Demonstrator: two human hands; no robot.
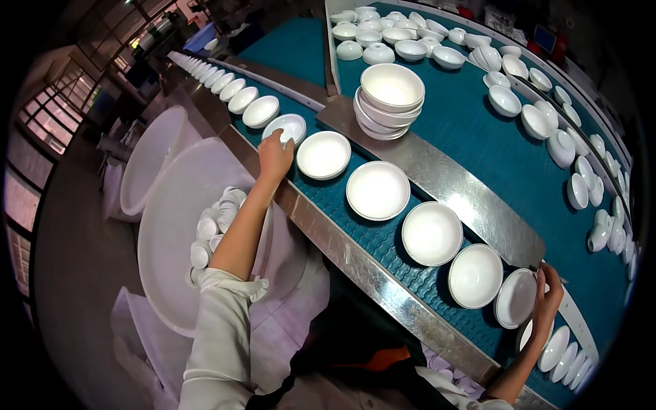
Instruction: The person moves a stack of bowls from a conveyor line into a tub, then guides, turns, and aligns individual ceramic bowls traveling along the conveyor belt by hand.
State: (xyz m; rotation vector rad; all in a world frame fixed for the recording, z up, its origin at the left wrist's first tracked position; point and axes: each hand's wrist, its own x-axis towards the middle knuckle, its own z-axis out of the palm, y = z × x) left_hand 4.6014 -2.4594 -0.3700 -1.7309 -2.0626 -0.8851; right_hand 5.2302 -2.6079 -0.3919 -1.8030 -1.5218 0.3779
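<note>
My left hand [275, 156] is at the near rim of a white bowl [290, 124] in the row on the narrow conveyor, its fingers closed over the edge. At the right, my right hand [548, 298] grips the side of another white bowl [514, 298], which looks slightly tilted; part of its rim is behind the fingers. Between my hands several white bowls stand upright in the row, among them a bowl [323, 155] beside my left hand and a bowl [475, 276] beside the right one.
A stack of white bowls [392, 87] stands on the metal divider plate [437, 174]. Beyond it, a wide teal belt [471, 150] carries many scattered bowls. At left are large plastic tubs [164, 225], one holding small white pieces [222, 215]. A metal rail [355, 273] edges the conveyor.
</note>
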